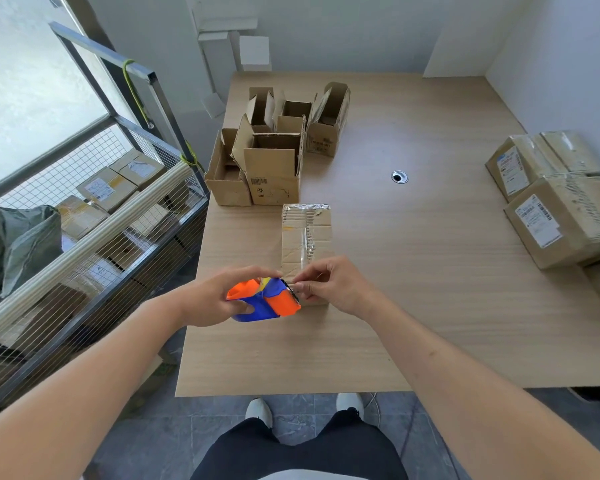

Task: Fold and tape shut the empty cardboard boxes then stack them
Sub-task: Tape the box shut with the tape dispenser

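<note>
We have a folded cardboard box [307,244] lying flat on the worktop [413,306], its near end right under our hands. Clear tape already runs down its top seam and across its far end. Our left hand [215,296] is wrapped around the orange-and-blue tape dispenser [265,299], thumb underneath and fingers over the top, holding it just above the box's near edge. Our right hand [329,284] pinches at the toothed cutter end of the dispenser, apparently on the free end of the tape, though the tape itself is too clear for us to be certain.

We judge this box is nearly sealed, with the strip at the near end left to finish or tear off.

Beyond our hands, toward the left, stand several open boxes [274,157] with flaps up, not yet folded or taped; these make up most of the remaining work. Far off to the right of our right hand sit taped parcels [551,209] with shipping labels, grouped together, a few seemingly resting on others. Whether they belong to our stack we cannot tell. To the left of our left arm is a wire cage cart [111,209] holding more labelled parcels.
</note>
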